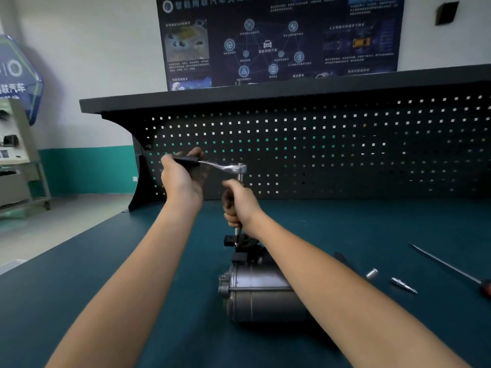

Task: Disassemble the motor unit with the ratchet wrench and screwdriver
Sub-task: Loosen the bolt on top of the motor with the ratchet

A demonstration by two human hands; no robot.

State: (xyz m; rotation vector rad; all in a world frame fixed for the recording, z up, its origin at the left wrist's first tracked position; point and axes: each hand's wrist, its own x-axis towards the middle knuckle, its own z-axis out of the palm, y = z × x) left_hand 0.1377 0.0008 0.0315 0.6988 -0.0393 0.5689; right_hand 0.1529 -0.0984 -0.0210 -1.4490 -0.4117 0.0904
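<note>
Here the left hand (pixel 183 179) grips the ratchet wrench (pixel 225 167) handle and the right hand (pixel 239 205) curls round its upright shaft (pixel 240 179) over the motor (pixel 260 293) lying on the desk (pixel 106 288) (screwdriver (pixel 451 269) waits far right), so keep that shaft plumb and swing short, steady strokes.

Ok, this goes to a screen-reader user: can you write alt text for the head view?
A person's left hand grips the ratchet wrench while the right hand holds its extension bar upright over a grey motor unit on a teal workbench.

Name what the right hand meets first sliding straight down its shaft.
The right hand would likely meet the black bracket atop the motor unit first; depth is unclear.
</note>
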